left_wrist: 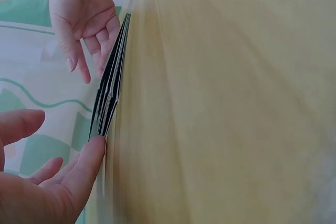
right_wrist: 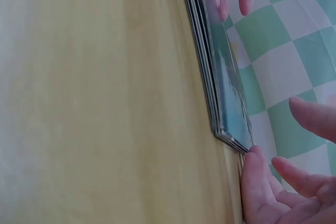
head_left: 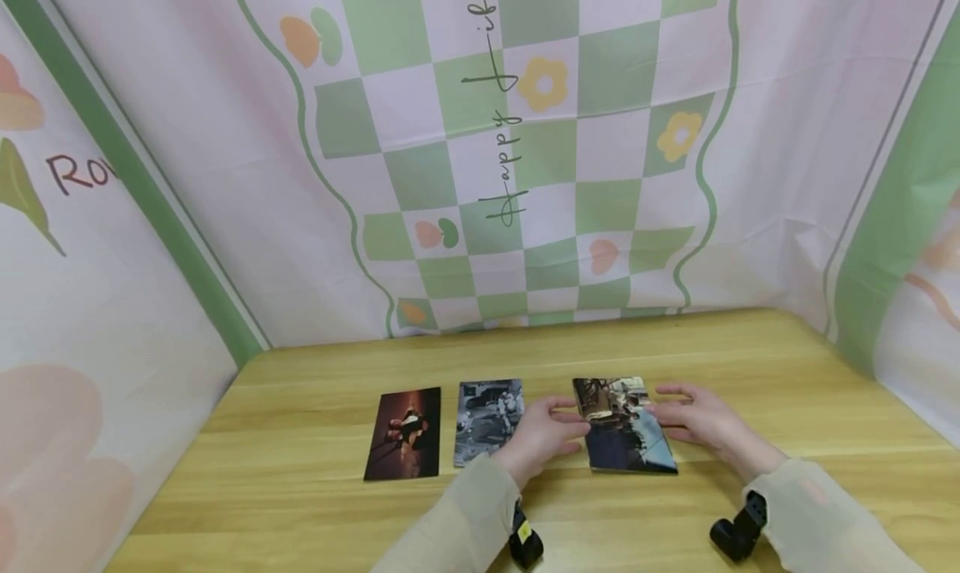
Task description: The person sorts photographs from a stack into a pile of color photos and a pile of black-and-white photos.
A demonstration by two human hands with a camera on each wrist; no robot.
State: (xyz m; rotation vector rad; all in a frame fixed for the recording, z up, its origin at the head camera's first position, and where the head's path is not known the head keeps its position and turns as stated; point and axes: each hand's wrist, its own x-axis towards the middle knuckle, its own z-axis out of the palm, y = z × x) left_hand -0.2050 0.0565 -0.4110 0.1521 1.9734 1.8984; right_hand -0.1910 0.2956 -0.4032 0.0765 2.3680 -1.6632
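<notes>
A small stack of picture cards (head_left: 630, 427) lies on the table, its top card showing a dark and pale-blue scene. My left hand (head_left: 546, 433) is at the stack's left side, and a fingertip touches the edge in the left wrist view, where the layered cards (left_wrist: 109, 90) appear edge-on. On the opposite side, my right hand (head_left: 705, 425) has its fingers extended. The right wrist view shows one fingertip (right_wrist: 254, 153) against a corner of the stack (right_wrist: 226, 93). Neither hand curls round the cards.
Left of the stack are a black-and-white picture card (head_left: 483, 423), partly behind my left hand, and a dark reddish picture card (head_left: 405, 434). They lie on a wood-grain table (head_left: 300, 506). A patterned green and white cloth (head_left: 510, 156) hangs behind the table.
</notes>
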